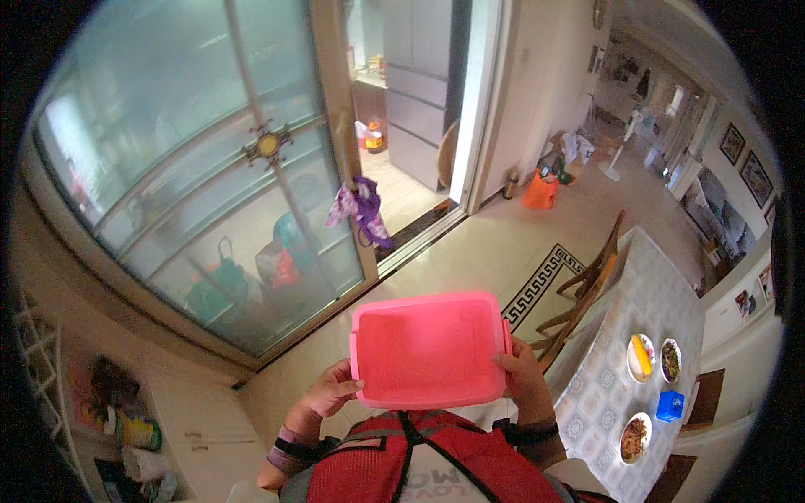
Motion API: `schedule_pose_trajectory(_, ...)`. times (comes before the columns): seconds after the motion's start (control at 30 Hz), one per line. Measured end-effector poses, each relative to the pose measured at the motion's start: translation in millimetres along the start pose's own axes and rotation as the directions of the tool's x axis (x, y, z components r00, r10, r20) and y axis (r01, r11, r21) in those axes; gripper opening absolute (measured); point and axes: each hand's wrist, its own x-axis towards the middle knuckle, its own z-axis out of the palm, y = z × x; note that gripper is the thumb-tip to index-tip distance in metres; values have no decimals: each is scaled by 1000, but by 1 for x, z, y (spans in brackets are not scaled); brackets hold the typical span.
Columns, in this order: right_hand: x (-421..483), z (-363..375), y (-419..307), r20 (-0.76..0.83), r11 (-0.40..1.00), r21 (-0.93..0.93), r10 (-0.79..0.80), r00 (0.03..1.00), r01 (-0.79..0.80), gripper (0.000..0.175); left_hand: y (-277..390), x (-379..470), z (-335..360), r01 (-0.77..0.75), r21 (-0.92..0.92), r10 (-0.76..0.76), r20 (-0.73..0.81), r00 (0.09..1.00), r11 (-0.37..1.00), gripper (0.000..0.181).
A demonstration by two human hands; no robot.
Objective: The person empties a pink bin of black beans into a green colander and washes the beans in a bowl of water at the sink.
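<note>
A pink plastic container [431, 352], rectangular with rounded corners, is held level in front of my body. My left hand [333, 390] grips its left rim, thumb on top. On the opposite side, my right hand [525, 371] holds the right rim near the side clip, its thumb over the edge. Whether the pink surface is a lid or the inside of an open box, I cannot tell. The fingers beneath the container are partly hidden.
A table with a patterned cloth [591, 390] stands at right, bearing several dishes of food and a blue box [670, 406]. A wooden chair [582, 302] is beside it. Ahead are a frosted glass sliding door [188, 157] and an open doorway. An orange bag [539, 190] lies farther off.
</note>
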Motion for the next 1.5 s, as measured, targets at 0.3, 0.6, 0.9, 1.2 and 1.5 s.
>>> schedule_pose_trajectory(0.3, 127, -79, -10, -143, 963, 262, -24, 989, 61, 59, 36, 214, -34, 79, 27, -80, 26, 996, 996, 35)
schedule_pose_trajectory(0.6, 298, -121, -86, -391, 954, 151, -183, 902, 259, 54, 133, 444, -41, -47, 194, 35, 68, 997, 980, 35)
schedule_pose_trajectory(0.9, 478, -159, -133, -388, 914, 212, -247, 888, 346, 52, 250, 609, -43, -27, 16, 26, 49, 998, 1000, 40)
schedule_pose_trajectory(1.2, 733, -199, -171, -76, 973, 121, -190, 979, 198, 56, 305, 747, -111, 42, -91, -66, -273, 960, 995, 22)
schedule_pose_trajectory(1.5, 979, -188, -191, 254, 970, 175, 118, 960, -166, 53, 352, 809, -182, -217, -185, 58, -617, 785, 959, 25)
